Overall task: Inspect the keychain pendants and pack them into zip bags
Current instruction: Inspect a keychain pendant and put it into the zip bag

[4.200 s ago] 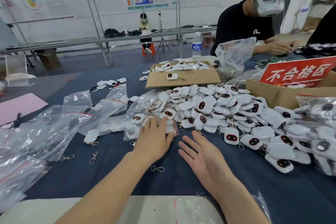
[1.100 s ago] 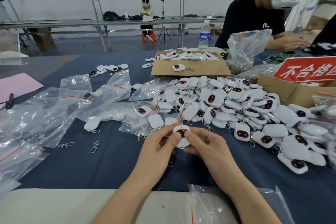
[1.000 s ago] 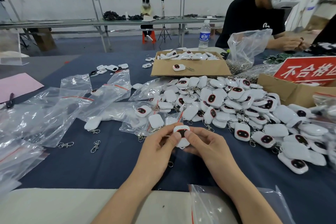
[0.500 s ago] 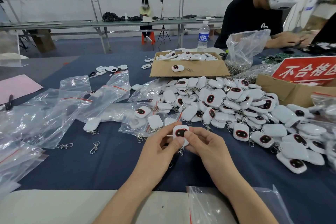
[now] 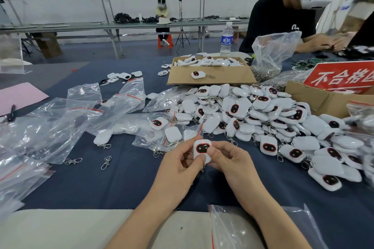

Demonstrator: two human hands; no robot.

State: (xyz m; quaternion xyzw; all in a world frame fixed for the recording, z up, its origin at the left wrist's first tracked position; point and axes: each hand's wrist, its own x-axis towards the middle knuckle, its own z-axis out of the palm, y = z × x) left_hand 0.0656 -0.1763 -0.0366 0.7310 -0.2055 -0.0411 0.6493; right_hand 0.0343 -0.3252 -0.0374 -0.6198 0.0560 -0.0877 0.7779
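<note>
Keychain pendant (image 5: 202, 148), white, dark oval face with a red rim turned up toward the camera: centre of frame, held above the tabletop (image 5: 121, 178), pinched at its left edge by the left hand (image 5: 178, 166) and at its right edge by the right hand (image 5: 228, 159), thumbs on the front. Pendant pile (image 5: 263, 115): right of centre, heaped on the tabletop, many with metal clips attached. Zip bags (image 5: 50, 127), clear with red seal strips: spread across the left side, a few holding pendants. One more zip bag (image 5: 232, 228): bottom edge, beside the right forearm. Loose clips (image 5: 106, 162): lower left of centre. Cardboard box (image 5: 210, 76) with pendants: upper centre. Red sign (image 5: 342, 78): right edge.
</note>
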